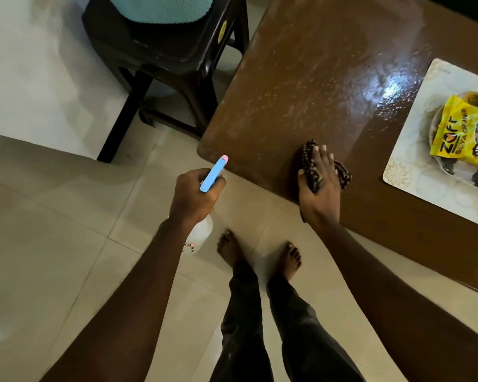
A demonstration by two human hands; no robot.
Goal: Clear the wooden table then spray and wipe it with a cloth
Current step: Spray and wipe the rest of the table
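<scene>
On wooden table, right hand flat on cloth; left hand tight around spray bottle.

A person stands barefoot on pale floor tiles at the corner of a wooden table, its top speckled with droplets and glare; the right hand presses a dark patterned cloth near the table's edge, fingers straight over it; the left hand grips a blue-headed spray bottle above the floor; a placemat carries a yellow packet, seemingly in a bowl; a dark stool stands beside the table.
</scene>
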